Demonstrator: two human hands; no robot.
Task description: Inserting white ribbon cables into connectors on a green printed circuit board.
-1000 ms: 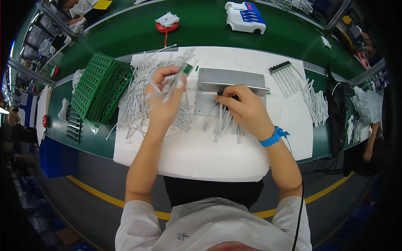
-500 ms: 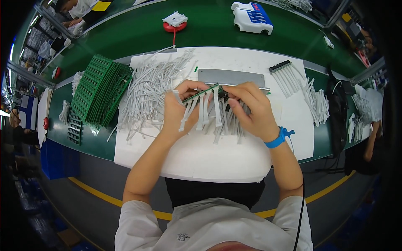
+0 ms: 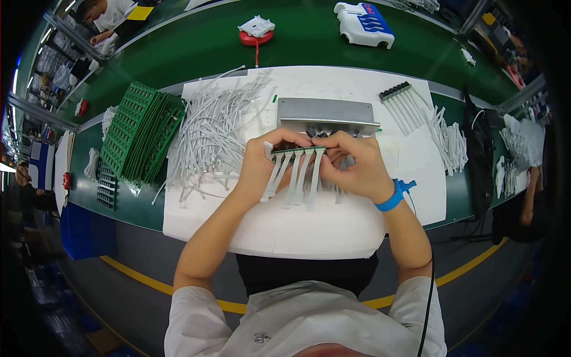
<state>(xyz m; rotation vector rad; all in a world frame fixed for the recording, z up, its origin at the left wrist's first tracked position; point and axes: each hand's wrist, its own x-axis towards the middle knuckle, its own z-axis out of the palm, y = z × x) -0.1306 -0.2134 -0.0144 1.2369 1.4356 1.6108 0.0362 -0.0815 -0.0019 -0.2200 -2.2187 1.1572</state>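
Both hands are closed on a narrow green circuit board strip (image 3: pixel 299 150) above the white work sheet. My left hand (image 3: pixel 257 162) grips its left end, with a short white cable end (image 3: pixel 268 149) standing up beside the thumb. At the right end, my right hand (image 3: pixel 357 165) pinches the board with thumb and forefinger; its other fingers are curled. Several flat white ribbon cables (image 3: pixel 297 178) hang from the strip toward me. Small black parts (image 3: pixel 315 132) show just beyond my fingertips, in front of a grey metal bracket (image 3: pixel 326 113). A blue strap (image 3: pixel 392 196) circles my right wrist.
Loose white cables (image 3: pixel 217 119) lie heaped on the left, beside a stack of green circuit boards (image 3: pixel 143 131). To the right are a black-topped strip with cables (image 3: pixel 404 107) and a cable bundle (image 3: pixel 455 146). A red round holder (image 3: pixel 256 38) and a white-blue device (image 3: pixel 366 25) stand farther back.
The board strip has turned from a slant to nearly level and dropped slightly toward me. Both hands have come lower with it, and the cables now hang side by side.
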